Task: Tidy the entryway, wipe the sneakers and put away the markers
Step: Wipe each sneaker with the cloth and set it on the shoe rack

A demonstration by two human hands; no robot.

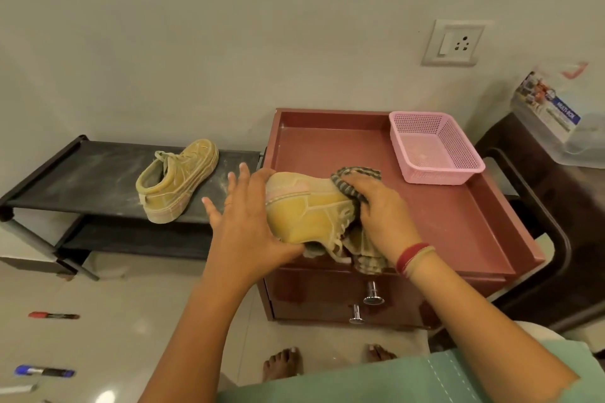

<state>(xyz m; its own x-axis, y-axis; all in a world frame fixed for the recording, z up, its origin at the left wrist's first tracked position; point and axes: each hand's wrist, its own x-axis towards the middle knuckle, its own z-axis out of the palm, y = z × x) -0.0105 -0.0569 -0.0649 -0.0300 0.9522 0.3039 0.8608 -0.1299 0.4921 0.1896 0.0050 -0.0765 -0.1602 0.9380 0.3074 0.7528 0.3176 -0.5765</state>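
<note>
A yellow sneaker lies on its side at the front of the maroon drawer unit. My left hand holds its sole side, thumb under the shoe and fingers spread straight. My right hand grips a striped cloth and presses it onto the sneaker's upper. The second yellow sneaker stands upright on the black shoe rack to the left. A red marker and a blue marker lie on the floor at the lower left.
An empty pink mesh basket sits at the back right of the drawer unit's top. A dark chair with a clear plastic box on it stands to the right. A wall socket is above. My bare feet are below the drawers.
</note>
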